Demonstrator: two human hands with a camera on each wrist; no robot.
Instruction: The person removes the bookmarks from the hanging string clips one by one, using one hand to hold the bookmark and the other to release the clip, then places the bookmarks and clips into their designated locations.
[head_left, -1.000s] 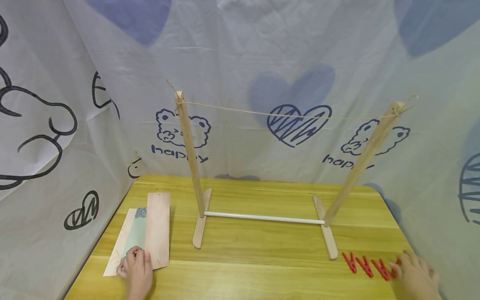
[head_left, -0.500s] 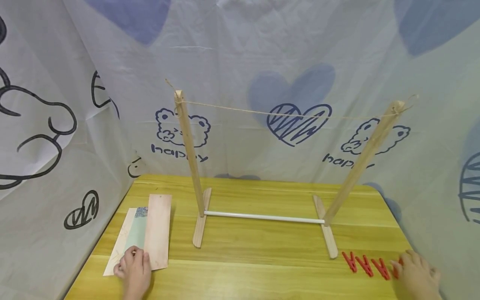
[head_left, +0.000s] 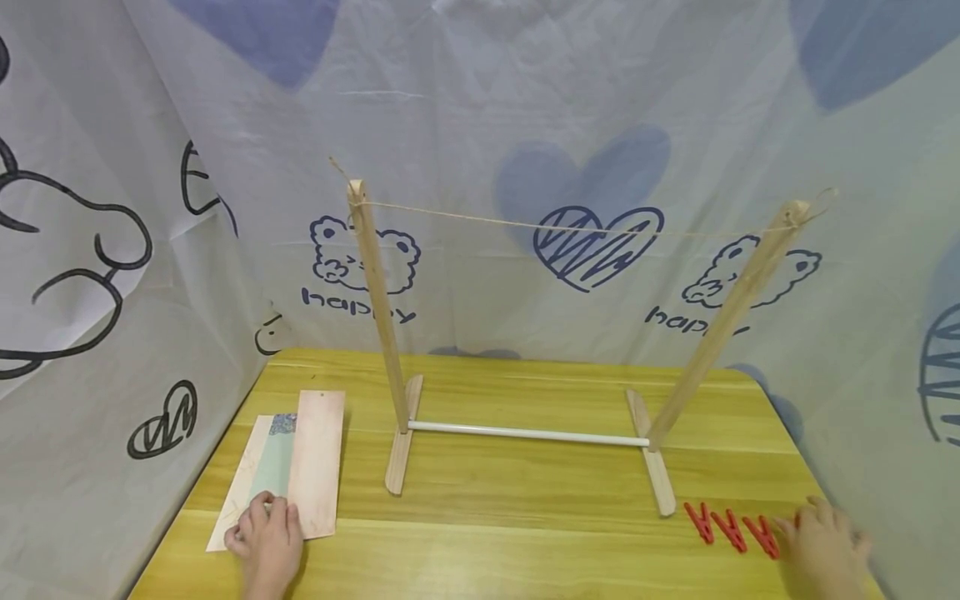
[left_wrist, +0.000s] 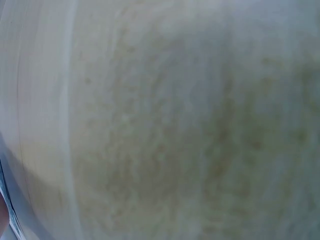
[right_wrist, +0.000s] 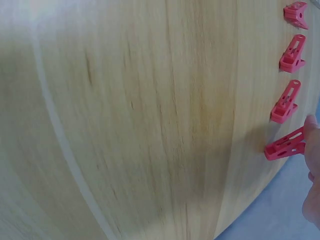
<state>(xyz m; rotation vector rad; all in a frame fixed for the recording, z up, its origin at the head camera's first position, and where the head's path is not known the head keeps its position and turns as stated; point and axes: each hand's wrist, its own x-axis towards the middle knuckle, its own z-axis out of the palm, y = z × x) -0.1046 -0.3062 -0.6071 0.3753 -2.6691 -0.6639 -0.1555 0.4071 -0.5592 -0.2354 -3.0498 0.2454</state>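
At the table's left, my left hand [head_left: 272,537] bends its fingers at the lower left edge of a long pale-pink card [head_left: 318,462] with a small hole at its top. Under that card lie a light green card [head_left: 272,467] with a blue patterned end and a cream card [head_left: 238,492]. My right hand [head_left: 825,542], at the right edge, pinches a red clothespin [right_wrist: 284,145] between thumb and fingers; the hand mostly covers it in the head view. Three more red clothespins [head_left: 729,531] lie in a row just left of this hand.
A wooden stand fills the middle: two leaning posts [head_left: 381,308] on flat feet, joined low by a white rod [head_left: 525,434], with a thin string [head_left: 465,218] tied between their tops. Printed cloth [head_left: 465,108] surrounds the wooden table [head_left: 480,558] behind and at the sides.
The pink card has shifted slightly right over the other cards at my left hand. My right hand has moved slightly left, hiding more of the clothespin it pinches.
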